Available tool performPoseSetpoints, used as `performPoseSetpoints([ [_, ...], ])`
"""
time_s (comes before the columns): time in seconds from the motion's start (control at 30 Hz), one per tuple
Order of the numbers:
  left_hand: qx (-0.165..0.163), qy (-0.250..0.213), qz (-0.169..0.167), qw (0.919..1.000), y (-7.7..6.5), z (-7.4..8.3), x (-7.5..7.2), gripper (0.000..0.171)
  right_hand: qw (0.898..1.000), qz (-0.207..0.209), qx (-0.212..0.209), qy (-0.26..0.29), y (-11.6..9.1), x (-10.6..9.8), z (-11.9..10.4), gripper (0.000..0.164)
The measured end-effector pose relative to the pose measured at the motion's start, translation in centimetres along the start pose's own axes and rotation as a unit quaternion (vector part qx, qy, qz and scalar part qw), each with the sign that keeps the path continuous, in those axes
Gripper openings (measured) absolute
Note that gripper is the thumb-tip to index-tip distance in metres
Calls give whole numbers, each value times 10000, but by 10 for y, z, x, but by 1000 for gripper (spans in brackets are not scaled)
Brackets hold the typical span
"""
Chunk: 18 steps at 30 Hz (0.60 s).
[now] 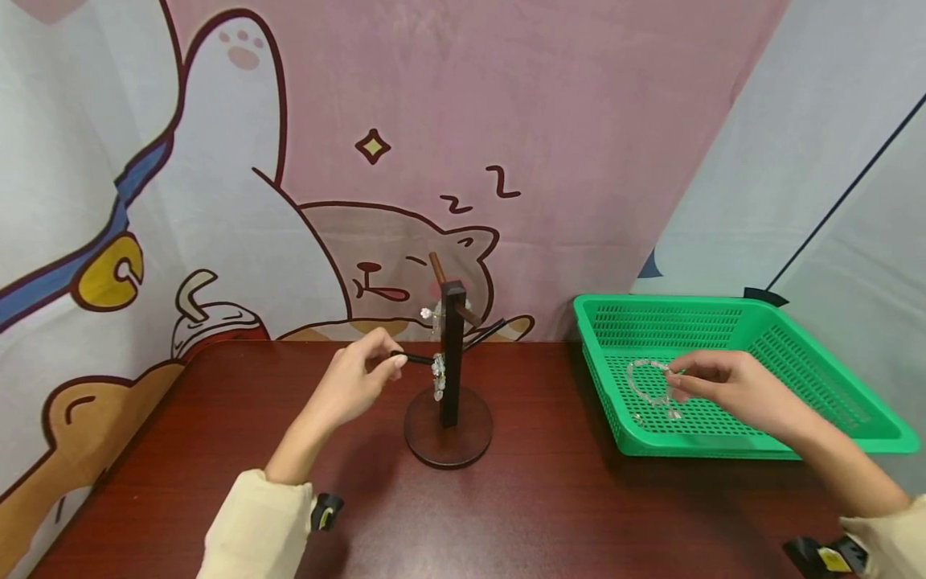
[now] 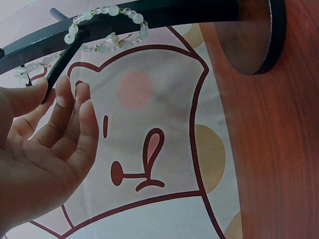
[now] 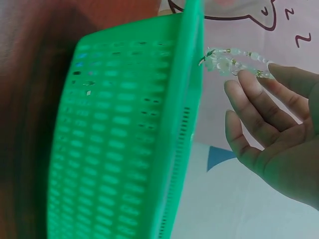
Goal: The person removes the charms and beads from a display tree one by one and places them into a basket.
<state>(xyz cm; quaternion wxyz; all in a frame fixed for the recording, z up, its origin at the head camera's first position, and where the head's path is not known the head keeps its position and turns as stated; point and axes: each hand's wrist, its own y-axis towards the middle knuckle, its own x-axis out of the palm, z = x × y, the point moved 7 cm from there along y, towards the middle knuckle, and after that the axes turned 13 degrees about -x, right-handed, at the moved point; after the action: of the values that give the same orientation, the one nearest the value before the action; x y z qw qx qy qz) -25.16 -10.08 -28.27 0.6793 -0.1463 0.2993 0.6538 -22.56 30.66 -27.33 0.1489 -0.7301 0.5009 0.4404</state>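
My left hand (image 1: pixel 358 378) pinches the end of a dark peg on a wooden bracelet stand (image 1: pixel 452 354), thumb against fingertips. Beaded bracelets hang from the stand; one, of pale round beads (image 2: pixel 113 11), loops around the pinched peg in the left wrist view. Another bracelet (image 1: pixel 431 314) hangs higher up. Over the green basket (image 1: pixel 615 402), my right hand (image 1: pixel 731 390) pinches a clear beaded bracelet (image 1: pixel 640 388) between thumb and fingertips, its loop and small charm dangling. The right wrist view shows this bracelet (image 3: pixel 249 55) just beyond the basket's rim.
The stand's round base (image 1: pixel 448 450) rests on a reddish-brown table (image 1: pixel 550 498), left of the basket. More pegs stick out from the post, one brown peg (image 1: pixel 437 267) near its top. A cartoon-printed cloth (image 1: pixel 579 145) hangs behind the table.
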Motion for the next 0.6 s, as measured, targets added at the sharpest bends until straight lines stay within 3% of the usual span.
performPoseSetpoints([
  [0.3, -10, -36, -25, 10000, 0, 1, -1, 4, 9993, -113, -246, 261, -10, 10, 10, 17],
  [0.6, 42, -31, -27, 10000, 0, 2, 0, 5, 9998, -137, -28, 159, -10, 9, 13, 21],
])
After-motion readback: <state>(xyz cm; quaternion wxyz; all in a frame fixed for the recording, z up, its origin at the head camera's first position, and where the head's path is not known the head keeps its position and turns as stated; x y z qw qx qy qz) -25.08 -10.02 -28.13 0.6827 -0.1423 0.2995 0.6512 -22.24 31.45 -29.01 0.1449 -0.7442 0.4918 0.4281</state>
